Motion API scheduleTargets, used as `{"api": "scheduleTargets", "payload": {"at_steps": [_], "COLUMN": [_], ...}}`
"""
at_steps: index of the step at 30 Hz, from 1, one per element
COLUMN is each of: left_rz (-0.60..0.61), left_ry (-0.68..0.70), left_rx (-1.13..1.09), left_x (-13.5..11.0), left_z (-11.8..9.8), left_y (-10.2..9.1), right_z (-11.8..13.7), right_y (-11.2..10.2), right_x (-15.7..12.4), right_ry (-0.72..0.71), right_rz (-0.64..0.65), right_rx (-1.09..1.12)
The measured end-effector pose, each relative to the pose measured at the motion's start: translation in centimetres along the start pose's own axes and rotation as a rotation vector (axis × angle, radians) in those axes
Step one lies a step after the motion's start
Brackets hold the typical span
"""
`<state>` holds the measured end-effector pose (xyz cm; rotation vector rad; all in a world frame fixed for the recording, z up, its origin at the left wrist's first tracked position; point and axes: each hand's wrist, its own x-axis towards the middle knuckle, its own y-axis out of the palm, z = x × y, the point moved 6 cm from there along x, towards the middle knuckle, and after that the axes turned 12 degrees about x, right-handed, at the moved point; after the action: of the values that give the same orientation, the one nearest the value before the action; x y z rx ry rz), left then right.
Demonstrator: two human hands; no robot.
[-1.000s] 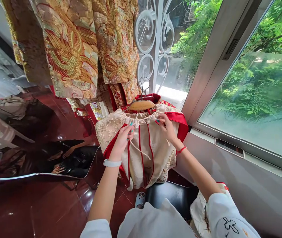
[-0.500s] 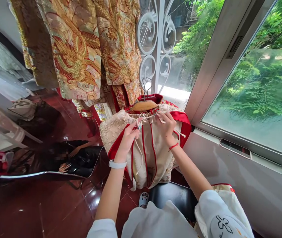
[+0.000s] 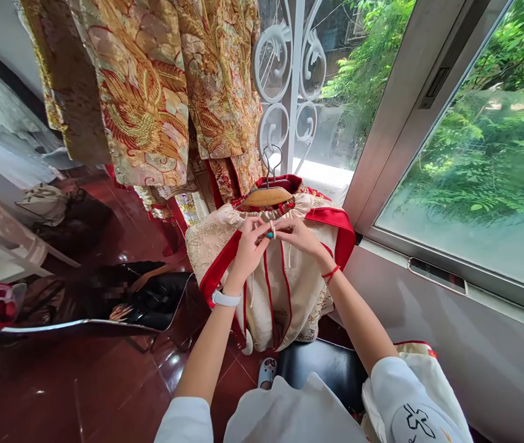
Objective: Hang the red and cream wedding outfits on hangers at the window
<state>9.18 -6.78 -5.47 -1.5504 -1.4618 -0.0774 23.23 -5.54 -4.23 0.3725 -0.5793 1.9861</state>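
A cream and red embroidered garment (image 3: 285,283) hangs on a wooden hanger (image 3: 266,196) hooked to a white scrolled window grille (image 3: 289,80). Both hands meet at the gathered waistband just under the hanger. My left hand (image 3: 249,246) pinches a thin cream drawstring there, fingers closed. My right hand (image 3: 296,235) pinches the same drawstring beside it, fingertips touching the left hand's. Loose cord ends dangle below the hands over the red stripes.
Gold and red embroidered robes (image 3: 151,92) hang at upper left. A large window (image 3: 474,160) with its sill runs along the right. A black stool (image 3: 326,366) stands below the garment. A chrome-framed black chair (image 3: 119,304) and bags sit on the glossy red floor at left.
My hands have moved inward from the sides of the waistband and now meet at its centre, holding the drawstring together. The view shifted slightly.
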Motion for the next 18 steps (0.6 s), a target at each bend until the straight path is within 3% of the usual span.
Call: {"api": "scheduleTargets", "payload": {"at_steps": [3, 7, 12, 15, 18], "left_rz": [0.079, 0.059, 0.027, 0.031, 0.003], "left_ry": [0.025, 0.080, 0.145, 0.140, 0.066], "left_rx": [-0.012, 0.150, 0.429, 0.421, 0.292], "left_x": [0.2, 1.0, 1.1, 0.5, -0.3], "left_z": [-0.2, -0.6, -0.3, 0.6, 1.3], "left_y": [0.2, -0.4, -1.8, -3.0, -3.3], "right_z": [-1.0, -1.1, 0.8, 1.9, 1.9], "right_y": [-0.5, -0.7, -2.6, -4.7, -5.6], "right_x": [-0.4, -0.4, -1.3, -2.8, -3.7], "right_ry": [0.017, -0.042, -0.159, -0.170, -0.129], "right_rz": [-0.031, -0.138, -0.436, -0.587, -0.625], "right_rx": [-0.063, -0.221, -0.453, -0.557, -0.500]}}
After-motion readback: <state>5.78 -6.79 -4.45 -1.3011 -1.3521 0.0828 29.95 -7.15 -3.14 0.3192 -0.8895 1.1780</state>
